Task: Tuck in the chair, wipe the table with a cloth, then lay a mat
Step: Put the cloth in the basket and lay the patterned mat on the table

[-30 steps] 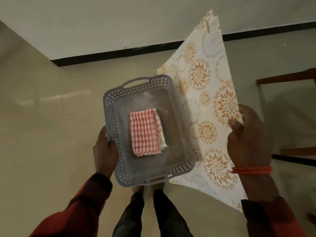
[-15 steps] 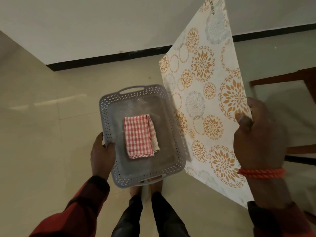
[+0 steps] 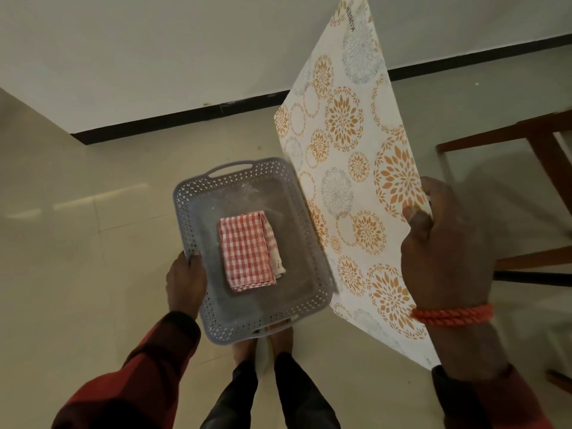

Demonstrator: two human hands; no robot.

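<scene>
While your left hand (image 3: 185, 281) grips the tray's (image 3: 305, 243) left rim, cloth (image 3: 246, 252) folded mid-tray, your right hand (image 3: 442, 255) pinches the mat's (image 3: 349, 144) edge.

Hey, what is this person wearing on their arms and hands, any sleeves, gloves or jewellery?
Both hands are bare, with no gloves. The left hand comes out of a long dark red sleeve that looks faintly checked and ends at the wrist. The right hand wears a twisted orange-red cord bracelet with two strands at the wrist, above a matching dark red sleeve cuff. No rings or watch are visible.
</scene>
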